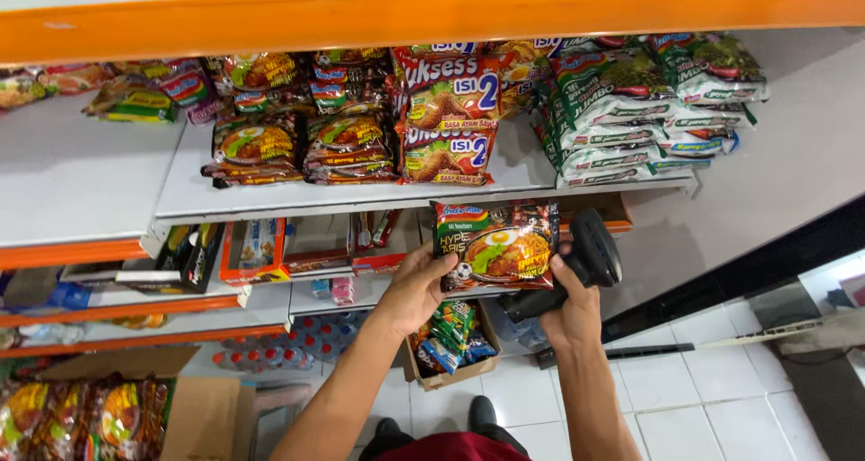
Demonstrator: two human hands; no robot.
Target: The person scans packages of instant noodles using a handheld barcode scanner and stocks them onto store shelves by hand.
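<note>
One glossy red-and-green instant noodle packet (495, 244) is up in front of me, pinched at its left edge by my left hand (416, 290), fingers curled onto the front and back. My right hand (574, 310) is clenched around the grip of a black handheld barcode scanner (577, 267), whose head sits just right of the packet, touching or nearly touching its edge; I can't tell which.

Progress, as I judge it: the packet is off the shelf and held level beside the scanner, so the pick-up is done. Whether a scan has registered I cannot tell, since no light or beam shows. The packet is not yet put down anywhere.

Counts: one packet in hand, one scanner. Above my hands, the grey shelf with orange trim (270, 204) carries stacks of noodle packets: two dark red-brown stacks (302, 146) up and left of my left hand, one red stack with blue number patches (446, 109) straight above, and a white-and-green stack (631, 109) up and right of my right hand. Exact packets per stack are too overlapped to count. Below my hands, one open brown cardboard box of small green and blue snack packs (450, 339) stands on the white tile floor (703, 407).
</note>
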